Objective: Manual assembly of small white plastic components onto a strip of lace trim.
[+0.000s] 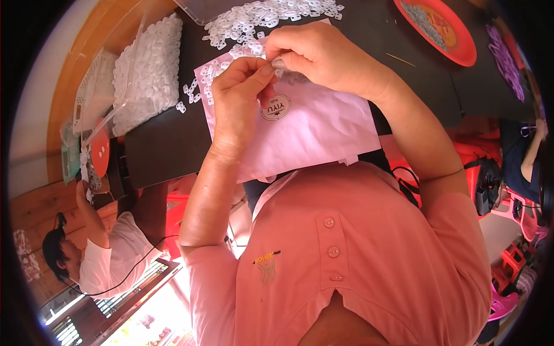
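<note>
My left hand (238, 95) and my right hand (329, 57) meet fingertip to fingertip over a pink cloth sheet (323, 130) with a round printed mark. Both are pinched closed around a small white plastic piece (279, 73); only its lower end shows below the fingers. Just beyond my hands spreads a loose heap of similar white pieces (248, 26), some of them lying on the sheet's far left part.
On the dark table (164, 153), a large mass of white pieces (151, 72) sits at the left. At the far right are a red dish (466, 52) of small grey parts, a thin stick (401, 59) and purple cords (503, 60). A co-worker (109, 254) is at lower left.
</note>
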The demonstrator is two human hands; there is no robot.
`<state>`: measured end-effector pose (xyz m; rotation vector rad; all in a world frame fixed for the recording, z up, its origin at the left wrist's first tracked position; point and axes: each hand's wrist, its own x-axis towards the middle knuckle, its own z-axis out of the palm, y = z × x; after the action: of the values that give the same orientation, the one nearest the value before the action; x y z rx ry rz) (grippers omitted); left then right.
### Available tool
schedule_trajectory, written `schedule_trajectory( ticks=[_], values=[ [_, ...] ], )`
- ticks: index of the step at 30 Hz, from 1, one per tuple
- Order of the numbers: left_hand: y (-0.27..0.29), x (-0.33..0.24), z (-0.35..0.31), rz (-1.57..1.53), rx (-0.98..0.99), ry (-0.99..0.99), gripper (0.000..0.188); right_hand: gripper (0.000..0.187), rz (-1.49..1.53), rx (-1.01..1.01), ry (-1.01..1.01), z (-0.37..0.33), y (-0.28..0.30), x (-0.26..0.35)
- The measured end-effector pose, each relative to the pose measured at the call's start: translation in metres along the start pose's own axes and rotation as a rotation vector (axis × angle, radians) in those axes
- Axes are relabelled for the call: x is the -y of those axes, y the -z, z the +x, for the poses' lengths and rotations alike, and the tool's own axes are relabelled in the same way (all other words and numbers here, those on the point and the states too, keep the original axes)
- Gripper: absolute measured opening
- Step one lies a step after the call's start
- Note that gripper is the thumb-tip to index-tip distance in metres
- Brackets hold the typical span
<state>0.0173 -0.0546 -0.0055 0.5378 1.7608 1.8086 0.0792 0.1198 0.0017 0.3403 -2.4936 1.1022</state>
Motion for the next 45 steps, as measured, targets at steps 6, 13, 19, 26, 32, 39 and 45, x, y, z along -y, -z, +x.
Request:
schedule_trajectory(
  ticks=[6,13,19,26,32,39,45],
  values=[
    [0.005,0.001,-0.002,-0.113,0.007,0.089,0.011,0.009,-0.060,0.006,0.097,0.000,-0.002,0.001],
    [0.006,-0.005,-0.010,0.288,-0.077,-0.179,0.006,0.010,0.262,0.032,-0.173,0.000,-0.001,0.001],
    [0.005,0.014,-0.007,0.784,0.014,-0.572,0.009,0.009,0.035,-0.034,-0.125,0.001,-0.002,-0.008],
    [-0.018,0.020,0.001,1.010,0.065,-0.682,0.012,0.007,-0.085,-0.007,-0.232,0.001,0.016,-0.008],
    [-0.010,0.023,0.003,1.047,0.011,-0.675,0.011,0.010,-0.366,0.166,-0.144,-0.019,0.022,0.007],
    [-0.027,0.021,0.012,1.107,0.117,-0.837,0.013,0.012,-0.500,0.144,-0.055,-0.051,0.020,-0.011],
    [-0.027,0.022,0.023,1.182,0.121,-0.852,0.015,0.010,-0.480,0.056,-0.072,-0.052,0.022,-0.026]
  ],
)
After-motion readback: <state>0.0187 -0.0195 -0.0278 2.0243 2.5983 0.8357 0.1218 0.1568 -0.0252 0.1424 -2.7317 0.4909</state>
